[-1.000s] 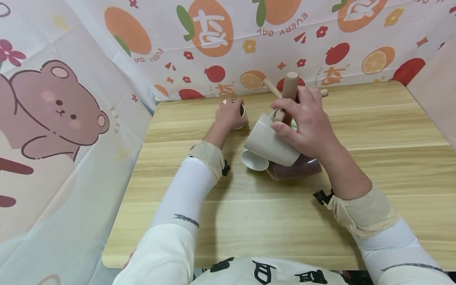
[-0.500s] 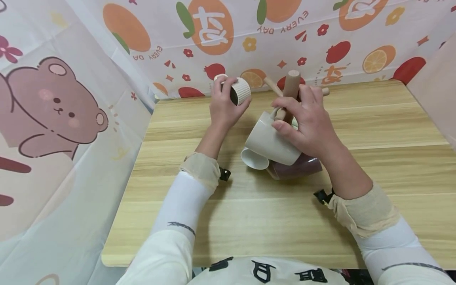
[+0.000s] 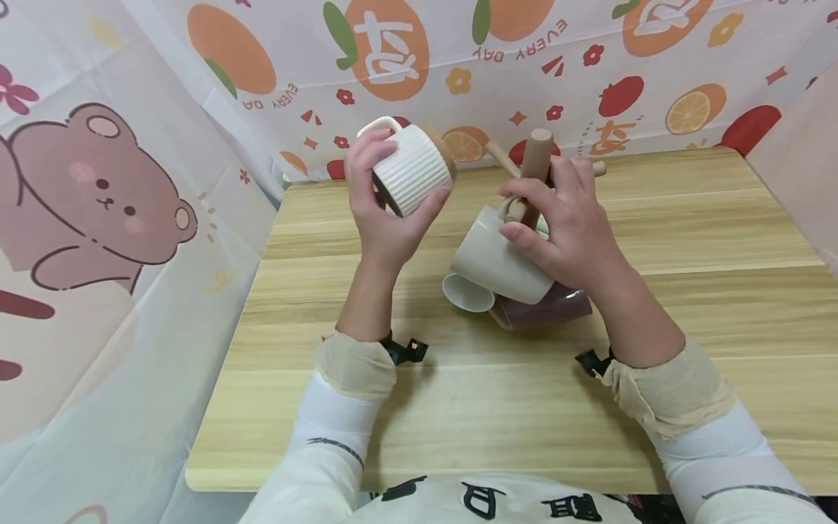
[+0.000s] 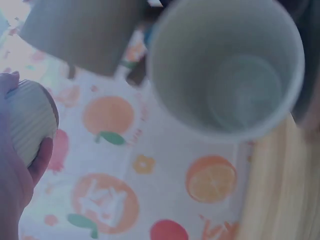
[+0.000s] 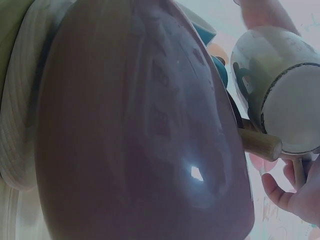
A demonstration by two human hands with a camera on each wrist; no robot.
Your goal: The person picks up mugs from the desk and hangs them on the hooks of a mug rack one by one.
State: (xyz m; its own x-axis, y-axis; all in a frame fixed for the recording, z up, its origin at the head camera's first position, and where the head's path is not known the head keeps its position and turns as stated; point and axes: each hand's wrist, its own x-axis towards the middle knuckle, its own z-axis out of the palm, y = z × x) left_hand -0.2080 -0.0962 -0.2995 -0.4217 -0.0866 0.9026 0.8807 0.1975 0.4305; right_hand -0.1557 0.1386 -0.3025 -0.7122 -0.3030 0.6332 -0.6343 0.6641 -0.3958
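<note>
My left hand holds a white ribbed mug up over the back left of the table, fingers on one side and thumb on the other. Its handle points up and away, and its tan end faces right. My right hand grips a wooden mug tree near its top, thumb at the end of a peg. A large white mug hangs tilted by its handle from that peg. Below it hang a purple mug, which fills much of the right wrist view, and a smaller white mug.
The mug tree's wooden base shows at the left of the right wrist view. Other pegs stick out toward the back. Teal-coloured ware shows behind the purple mug. A fruit-print cloth hangs behind the wooden table.
My left hand has lifted the ribbed mug from the back left of the table, drawn it up closer to me and turned it. My right hand has kept its grip on the mug tree.
</note>
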